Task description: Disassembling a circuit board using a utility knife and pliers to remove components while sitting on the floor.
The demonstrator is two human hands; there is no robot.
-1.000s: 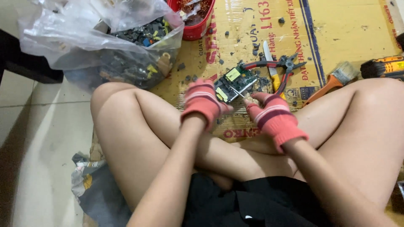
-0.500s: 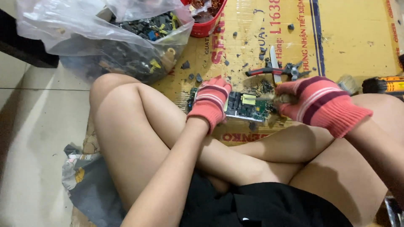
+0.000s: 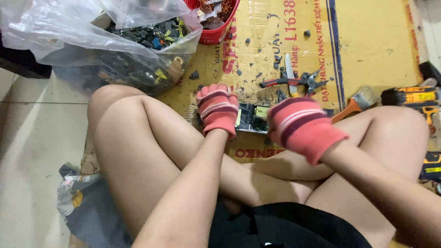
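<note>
I sit cross-legged on a sheet of cardboard (image 3: pixel 367 36). Both hands wear red striped gloves. My left hand (image 3: pixel 217 110) grips the left end of a dark circuit board (image 3: pixel 252 118) held low over the cardboard in front of my shins. My right hand (image 3: pixel 301 126) is closed over the board's right end, and its fingers are hidden from me. Pliers with red handles (image 3: pixel 294 81) lie on the cardboard just beyond the board.
A clear plastic bag (image 3: pixel 105 41) full of dark electronic scrap stands at the far left. A red basket (image 3: pixel 216 23) is behind it. A paintbrush (image 3: pixel 358 103) and an orange power tool (image 3: pixel 413 98) lie at right. Small dark bits litter the cardboard.
The board has come down from in front of me to just above the cardboard. My right hand swung up and over the board's right end.
</note>
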